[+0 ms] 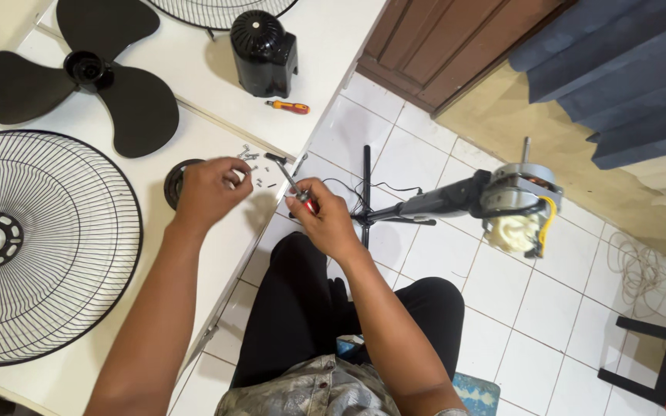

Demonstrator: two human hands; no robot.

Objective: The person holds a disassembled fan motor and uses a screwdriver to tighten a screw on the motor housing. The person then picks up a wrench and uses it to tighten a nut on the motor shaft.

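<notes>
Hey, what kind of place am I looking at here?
Probably a room at home used as a makeshift repair spot: a white table with a fan blade and wire fan guard, a white tiled floor, and a wooden door.

Fan guard on table, blade behind; motor right.

- Left hand hovers over small screws on the white table, fingers bent at them.
- Right hand grips a screwdriver, tip pointing toward the screws.
- Wire guard lies flat at left; black blade beyond it.
- Black motor cover and an orange screwdriver lie farther back.
- Bare fan motor on its stand over the tiled floor.
</notes>
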